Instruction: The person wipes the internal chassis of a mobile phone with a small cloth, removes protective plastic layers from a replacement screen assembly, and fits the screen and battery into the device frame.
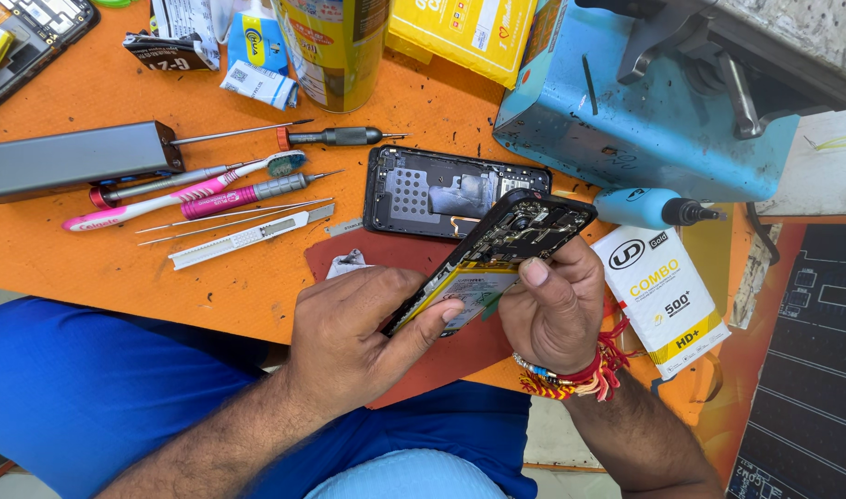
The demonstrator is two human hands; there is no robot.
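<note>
While hands grip phone, white pkg beside.

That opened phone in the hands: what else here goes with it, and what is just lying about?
In hand:
opened phone, held by left hand and right hand
its back cover on the orange table

Lying about:
toothbrush
pink screwdriver
yellow can
white packet
blue machine

Two hands working, one opened phone being held, one phone back shell lying, three screwdrivers resting, one toothbrush, one spray can standing.
</note>
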